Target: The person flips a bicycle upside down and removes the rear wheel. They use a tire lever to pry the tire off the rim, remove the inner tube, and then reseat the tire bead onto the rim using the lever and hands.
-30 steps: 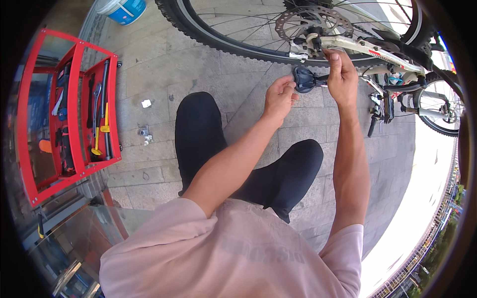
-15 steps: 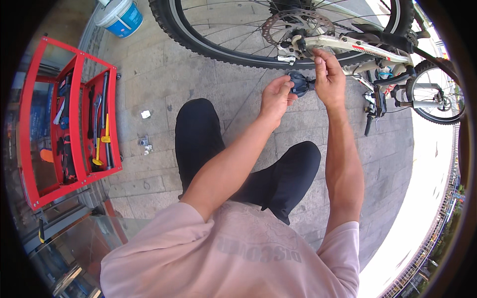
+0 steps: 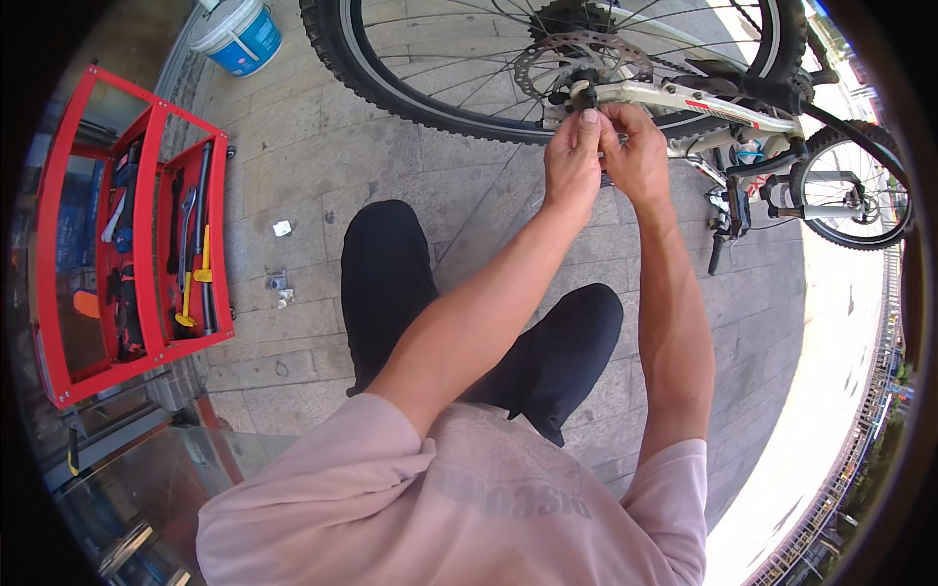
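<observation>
A white bicycle frame (image 3: pixel 684 96) is at the upper right, its wheel (image 3: pixel 430 109) with a knobbly black tyre reaching across the top. A metal brake disc (image 3: pixel 528 70) sits at the wheel hub, in front of the toothed sprockets (image 3: pixel 570 18). My left hand (image 3: pixel 574 164) is closed just below the hub end, thumb and fingers pressed together. Touching it, my right hand (image 3: pixel 637 156) is closed in a pinch at the same spot. A small black part (image 3: pixel 586 96) shows above the fingertips; whatever lies between the fingers is hidden.
A red tool rack (image 3: pixel 156 244) with wrenches and yellow-handled tools stands at the left. Behind it is a blue and white bucket (image 3: pixel 239 39). Small scraps (image 3: pixel 282 229) lie on the paving. The other wheel (image 3: pixel 850 186) and the handlebar grip (image 3: pixel 716 254) are to the right.
My left hand has moved up and right, away from the black rounded piece below the wheel, to meet my right hand at the hub. My right hand has shifted slightly left and down.
</observation>
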